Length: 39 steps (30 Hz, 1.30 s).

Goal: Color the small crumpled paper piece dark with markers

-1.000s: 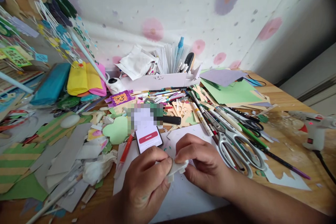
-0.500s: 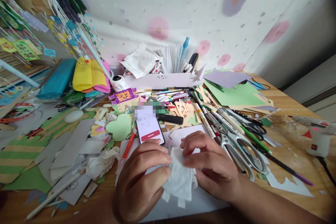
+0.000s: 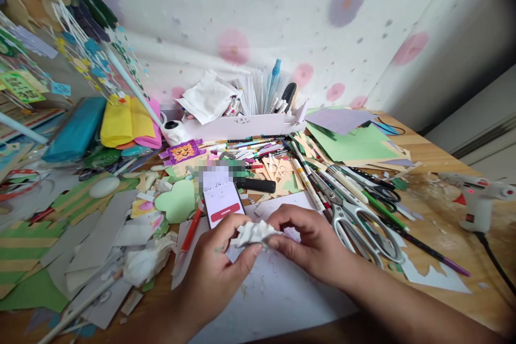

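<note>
A small white cut paper piece point(image 3: 253, 233) with jagged edges is pinched between my two hands above a white sheet point(image 3: 278, 295) on the wooden desk. My left hand point(image 3: 220, 269) grips its left end with thumb and fingers closed. My right hand point(image 3: 310, 244) pinches its right end. Just beyond my hands lies a phone point(image 3: 221, 201) with a lit screen and a red button. A red pen point(image 3: 189, 228) lies beside the phone.
Large white-handled scissors point(image 3: 357, 223) and several pens lie to the right. A glue gun point(image 3: 478, 199) stands at the far right. A white box of pens point(image 3: 242, 121) sits at the back. Paper scraps point(image 3: 97, 226) and a green cut-out point(image 3: 177, 201) cover the left.
The white paper hung opened out below my fingers half a second ago; now it is gathered up small and held flat between both hands' fingertips.
</note>
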{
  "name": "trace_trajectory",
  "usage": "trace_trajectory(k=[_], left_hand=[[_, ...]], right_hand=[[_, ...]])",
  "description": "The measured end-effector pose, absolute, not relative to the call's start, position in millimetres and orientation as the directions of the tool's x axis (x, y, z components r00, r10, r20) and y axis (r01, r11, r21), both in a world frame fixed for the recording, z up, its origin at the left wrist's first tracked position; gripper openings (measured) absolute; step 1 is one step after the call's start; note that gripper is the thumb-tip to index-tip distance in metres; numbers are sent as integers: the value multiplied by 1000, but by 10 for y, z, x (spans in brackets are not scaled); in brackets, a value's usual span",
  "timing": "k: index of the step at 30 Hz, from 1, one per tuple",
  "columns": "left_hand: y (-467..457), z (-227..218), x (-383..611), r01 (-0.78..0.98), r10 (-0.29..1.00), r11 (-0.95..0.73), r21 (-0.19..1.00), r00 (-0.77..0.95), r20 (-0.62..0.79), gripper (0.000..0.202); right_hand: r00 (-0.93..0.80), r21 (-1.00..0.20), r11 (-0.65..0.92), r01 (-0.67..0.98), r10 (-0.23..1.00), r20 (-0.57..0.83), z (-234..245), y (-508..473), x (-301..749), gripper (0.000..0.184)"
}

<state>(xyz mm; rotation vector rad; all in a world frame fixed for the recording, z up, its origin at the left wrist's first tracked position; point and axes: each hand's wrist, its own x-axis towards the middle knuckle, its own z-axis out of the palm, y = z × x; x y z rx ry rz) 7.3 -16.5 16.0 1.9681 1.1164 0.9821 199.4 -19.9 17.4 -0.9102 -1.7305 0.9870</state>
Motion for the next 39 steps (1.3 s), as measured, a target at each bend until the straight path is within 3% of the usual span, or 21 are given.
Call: trace_trajectory(k=[7,11,14,17,20,24,26,29,32,35,39], left_hand=[[-179,94,131,327,941,-191,925,330,78,28],[-171,94,166,273,936,-55,960,350,-46,22],[-162,98,183,263,923,4,965,370,-105,18],[-159,100,168,313,919,-17,949,379,-108,20],[-141,71,122,360,903,-140,922,428,-29,16],[-80,-37,65,429,910,-299,852,397,120,18],[-48,-79,54,476,871,-461,749,404,279,23],[-8,-96,60,528,701,-713,461,520,488,27],[25,-108,84,486,500,-859,162,729,468,33],[46,-155,102,410,364,-911,-42,848,385,42],[64,-243,81,392,330,-913,-114,872,362,50]], right_hand=[[-245,-988,119,101,965,91,163,-161,2028,30],[-235,-999,47,-19,971,50,160,-128,2059,43],[-277,-994,17,-104,960,45,145,-115,2035,39],[-267,-996,6,-86,963,28,118,-116,1980,31],[-251,-1000,13,7,968,11,101,-113,1972,17],[-352,-963,91,253,936,-4,111,-89,2088,27],[-378,-874,171,454,926,-15,129,-80,2159,32],[-382,-598,293,746,924,-24,200,-71,2250,32],[-344,-428,334,840,937,55,354,-60,2418,27],[-189,-447,244,860,968,166,512,-63,2792,18],[164,-218,-131,967,976,143,481,-169,3471,18]])
